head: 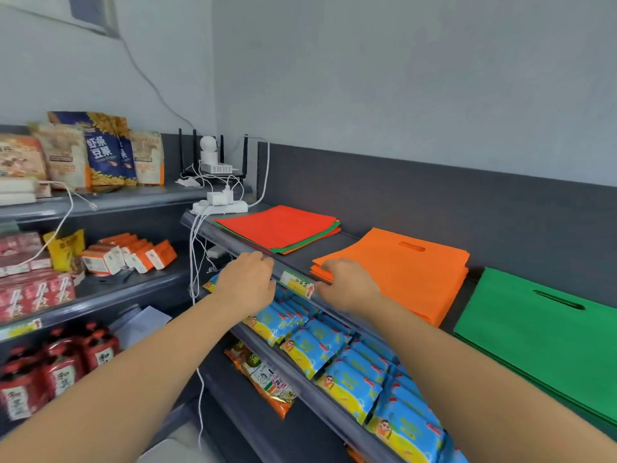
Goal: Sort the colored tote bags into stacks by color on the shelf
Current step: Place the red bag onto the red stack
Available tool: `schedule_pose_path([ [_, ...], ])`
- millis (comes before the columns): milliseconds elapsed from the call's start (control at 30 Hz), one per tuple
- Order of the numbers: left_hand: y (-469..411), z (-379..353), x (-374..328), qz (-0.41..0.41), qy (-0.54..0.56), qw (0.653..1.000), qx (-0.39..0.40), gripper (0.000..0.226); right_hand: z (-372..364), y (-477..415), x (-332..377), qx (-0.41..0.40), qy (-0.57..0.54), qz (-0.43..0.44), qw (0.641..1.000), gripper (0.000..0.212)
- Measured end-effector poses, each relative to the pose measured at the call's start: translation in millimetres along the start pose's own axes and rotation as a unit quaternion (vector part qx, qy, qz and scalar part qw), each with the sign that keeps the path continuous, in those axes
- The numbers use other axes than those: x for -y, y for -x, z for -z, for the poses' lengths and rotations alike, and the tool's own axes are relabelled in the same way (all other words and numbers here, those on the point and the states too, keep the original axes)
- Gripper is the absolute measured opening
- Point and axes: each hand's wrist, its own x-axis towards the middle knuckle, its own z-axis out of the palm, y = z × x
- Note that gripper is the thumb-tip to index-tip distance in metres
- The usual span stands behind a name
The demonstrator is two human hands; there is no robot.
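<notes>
On the dark top shelf [293, 259] lie three piles of flat tote bags. At the left, a mixed pile [278, 227] has a red bag on top with green and red edges showing beneath. The orange stack [407, 265] sits in the middle and the green stack [547, 332] at the right. My left hand [247, 282] hovers at the shelf's front rail, fingers loosely curled, holding nothing. My right hand [347, 284] rests at the near left corner of the orange stack; whether its fingers grip the bags is hidden.
A white power strip [220, 206] with cables and a router [213, 162] sit at the shelf's left end. Blue snack packets [334, 349] fill the shelf below. Snack bags, orange boxes and red bottles fill the left shelving. A price tag [297, 284] clips to the rail.
</notes>
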Motion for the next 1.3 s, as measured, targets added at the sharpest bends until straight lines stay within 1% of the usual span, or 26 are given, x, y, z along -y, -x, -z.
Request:
schedule_pose_path([
  [100,-14,-7,12,0.003,0.006,1.0,0.008,0.03,-4,-26,5,-0.004,-0.011,0.001,1.0,0.041],
  [167,-49,-20,46,0.011,-0.007,1.0,-0.006,0.033,-17,-79,16,-0.005,-0.015,0.011,1.0,0.041],
  [300,-80,-32,71,0.017,-0.007,1.0,-0.001,0.038,-26,-123,26,0.022,-0.028,0.015,0.999,0.037],
  [433,-118,-52,102,0.014,-0.006,1.0,0.009,0.043,-43,-172,30,0.044,-0.031,0.019,0.998,0.039],
  [633,-161,-77,135,-0.009,0.003,1.0,0.014,0.043,-63,-221,25,0.077,0.007,0.013,0.997,0.049],
  [767,-195,-94,155,-0.045,0.018,0.999,0.009,0.044,-64,-245,28,0.138,0.037,0.04,0.989,0.057],
  [833,-211,-100,163,-0.068,0.035,0.997,0.011,0.045,-65,-255,28,0.153,0.023,0.039,0.987,0.054],
  [867,-219,-103,167,-0.08,0.042,0.996,0.015,0.045,-66,-258,29,0.151,0.018,0.04,0.988,0.049],
  [933,-235,-107,175,-0.096,0.055,0.994,0.016,0.043,-70,-264,34,0.118,0.015,0.04,0.992,0.031],
  [1000,-249,-111,183,-0.104,0.075,0.992,0.011,0.043,-73,-270,37,0.04,0.017,0.011,0.999,0.02],
  [1067,-262,-113,193,-0.101,0.09,0.991,0.01,0.048,-73,-272,39,-0.045,0.008,-0.04,0.998,0.026],
  [1133,-272,-114,203,-0.09,0.088,0.992,0.007,0.052,-72,-273,38,-0.111,-0.016,-0.108,0.988,0.031],
  [1233,-285,-116,216,-0.046,0.05,0.998,-0.011,0.048,-70,-267,31,-0.187,-0.053,-0.209,0.958,0.025],
  [1300,-293,-117,221,-0.007,0.071,0.997,-0.009,0.045,-66,-260,23,-0.21,-0.083,-0.261,0.939,0.022],
])
